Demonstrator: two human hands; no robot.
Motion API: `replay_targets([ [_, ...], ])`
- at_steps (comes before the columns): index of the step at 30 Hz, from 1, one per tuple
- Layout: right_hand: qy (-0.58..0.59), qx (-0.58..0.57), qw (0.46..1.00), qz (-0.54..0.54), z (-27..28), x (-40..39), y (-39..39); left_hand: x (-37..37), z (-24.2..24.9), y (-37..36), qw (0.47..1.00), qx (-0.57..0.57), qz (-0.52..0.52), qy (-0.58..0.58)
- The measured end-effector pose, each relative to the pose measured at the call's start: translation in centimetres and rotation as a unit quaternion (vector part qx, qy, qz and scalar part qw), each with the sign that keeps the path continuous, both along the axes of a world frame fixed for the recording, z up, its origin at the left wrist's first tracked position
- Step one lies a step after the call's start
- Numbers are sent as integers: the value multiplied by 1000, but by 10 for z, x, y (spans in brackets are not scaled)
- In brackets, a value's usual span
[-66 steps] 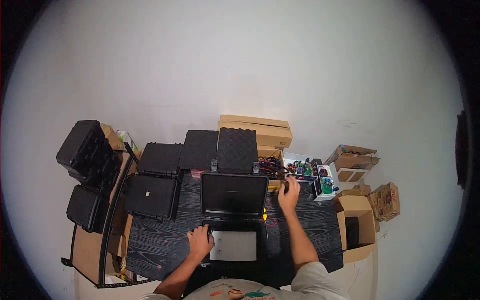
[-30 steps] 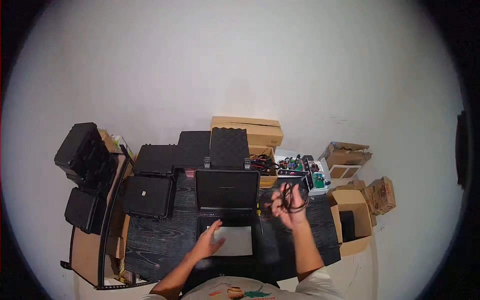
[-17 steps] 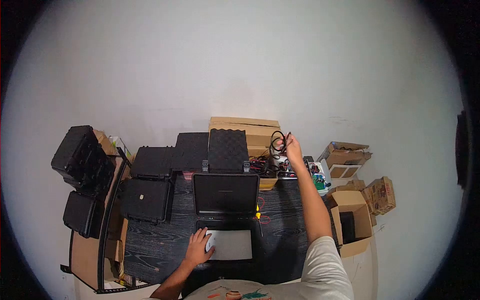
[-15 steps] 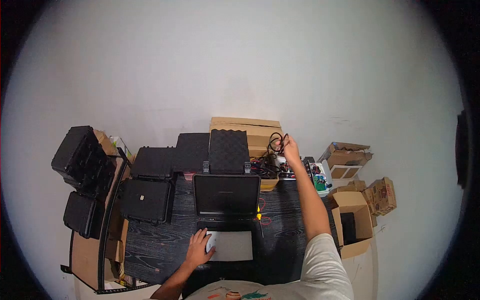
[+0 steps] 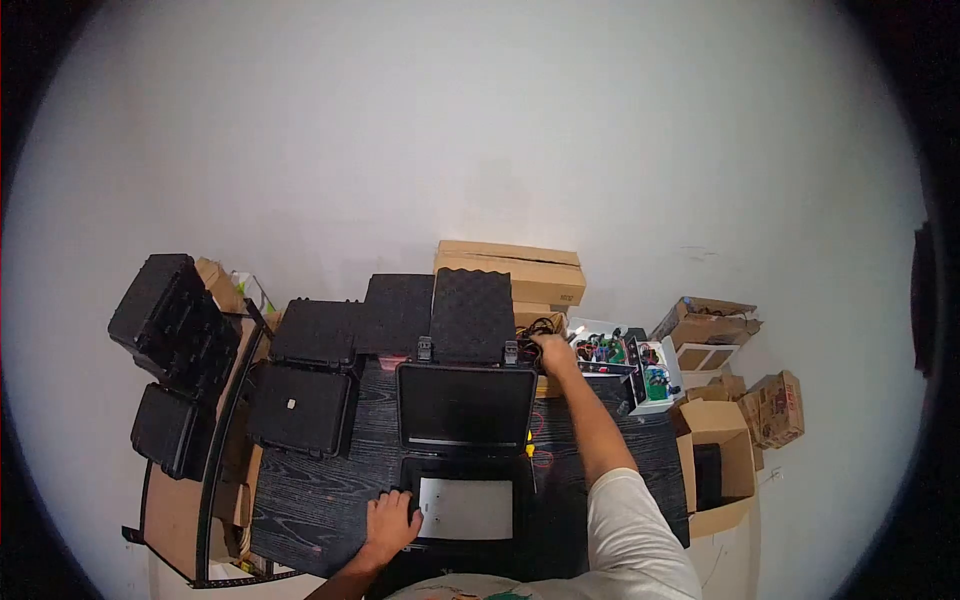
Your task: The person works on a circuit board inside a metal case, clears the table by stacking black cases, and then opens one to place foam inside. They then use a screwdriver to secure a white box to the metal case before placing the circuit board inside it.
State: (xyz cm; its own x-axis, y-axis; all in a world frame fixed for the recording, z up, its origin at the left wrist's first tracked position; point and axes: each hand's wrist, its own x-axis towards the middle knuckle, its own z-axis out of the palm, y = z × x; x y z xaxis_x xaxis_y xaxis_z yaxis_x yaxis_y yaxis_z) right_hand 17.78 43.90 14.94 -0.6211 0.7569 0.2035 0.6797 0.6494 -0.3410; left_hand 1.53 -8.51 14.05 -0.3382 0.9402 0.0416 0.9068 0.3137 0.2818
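Observation:
An open black hard case [image 5: 408,500] lies in front of me, its lid [image 5: 465,405] raised away from me. Inside its base is a flat grey panel [image 5: 467,508]. My left hand [image 5: 392,522] is open, palm down, with fingers spread on the case's left rim beside the panel. Farther off, my right hand [image 5: 553,353] is at a cardboard box of cables [image 5: 552,388], closed around part of a black cable [image 5: 540,328]. The fingertips are partly hidden among the dark loops. Electronics with green boards [image 5: 606,350] sit just right of that hand.
Closed black cases [image 5: 298,408] stand left on the dark wood-grain table [image 5: 325,500]. A foam sheet [image 5: 472,315] stands behind the lid. More black cases [image 5: 165,310] are stacked on a rack at far left. An open cardboard box [image 5: 722,465] is at the right.
My right hand has come down with the looped black cable from above to the cable box. The left hand has shifted off the panel onto the case's left rim. The view has shifted slightly.

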Motion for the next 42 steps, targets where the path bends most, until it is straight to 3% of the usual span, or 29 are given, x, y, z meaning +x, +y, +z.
replay_targets([
  [1, -80, -36, 996, 15, -3, -4, -1, 1, -1, -1, 1000, -11, -3, 16],
  [5, -220, -56, 971, 78, -3, -15, -6, 5, 0, 1, 997, -53, 5, 62],
  [8, -188, -30, 978, 82, 22, -8, -18, 9, 3, 2, 992, -114, 38, 49],
  [11, -48, -9, 998, 46, 36, 6, -30, 11, -8, 2, 985, -154, 65, 35],
  [14, 186, 76, 980, 1, 38, 27, -51, 12, -2, 4, 983, -166, 74, 22],
  [18, 304, 113, 944, -56, 44, 55, -114, 15, 9, 0, 991, -127, 39, 30],
  [21, 385, 145, 911, -33, 33, 62, -173, 8, -6, -5, 999, -35, 32, -2],
  [24, 389, 36, 921, -1, 13, 59, -242, 3, 4, -8, 993, 61, 19, -97],
  [25, 301, -77, 951, -11, 14, 63, -267, 3, 14, -8, 987, 89, 12, -135],
  [27, 287, -326, 900, 45, 10, 55, -303, 7, 29, -2, 957, 141, 7, -255],
  [29, 325, -357, 863, 149, 4, 46, -342, 14, 50, 3, 922, 178, -33, -341],
  [32, 350, -447, 796, 212, 12, 35, -377, 35, 82, 14, 760, 168, -53, -626],
  [33, 353, -486, 772, 206, 8, 36, -378, 32, 58, 17, 762, 163, -80, -621],
  [35, 359, -561, 721, 193, -1, 36, -374, 37, 44, 27, 690, 196, -79, -692],
  [36, 320, -567, 743, 154, 7, 38, -373, 40, 42, 29, 652, 212, -78, -724],
  [38, 240, -575, 778, 75, 39, 43, -364, 41, 50, 30, 631, 198, -71, -747],
  [39, 259, -556, 788, 63, 47, 48, -360, 42, 53, 30, 620, 192, -67, -758],
  [42, 336, -498, 799, 25, 63, 64, -340, 37, 46, 28, 817, 192, -78, -538],
])
